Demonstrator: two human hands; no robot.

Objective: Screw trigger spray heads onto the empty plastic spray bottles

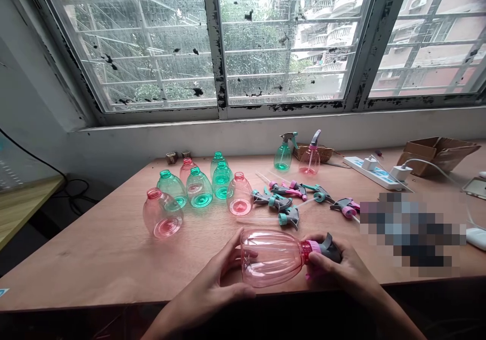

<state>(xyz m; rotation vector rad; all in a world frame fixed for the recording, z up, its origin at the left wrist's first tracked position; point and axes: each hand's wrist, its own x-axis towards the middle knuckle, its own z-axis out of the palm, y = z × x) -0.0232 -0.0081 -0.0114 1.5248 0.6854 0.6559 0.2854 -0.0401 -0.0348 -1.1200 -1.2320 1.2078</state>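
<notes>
A clear pink spray bottle (pixel 271 259) lies sideways between my hands, close above the table's front edge. My left hand (pixel 224 274) is wrapped round its base end. At the neck, my right hand (pixel 337 266) grips the grey and pink spray head (pixel 329 249), which sits on the red threaded neck. My right fingers partly hide the trigger. Beyond the bottle lie several loose spray heads (pixel 283 203) in grey, pink and teal, some with clear tubes. To their left stand several open bottles, among them a green bottle (pixel 199 190) and a pink bottle (pixel 161 216).
At the back stand a green bottle (pixel 283 155) and a pink bottle (pixel 310 160), both with spray heads, by a small basket (pixel 322 153). A power strip (pixel 374 172) with white plugs and a cardboard box (pixel 433 153) are at the right. A blurred patch covers part of the table.
</notes>
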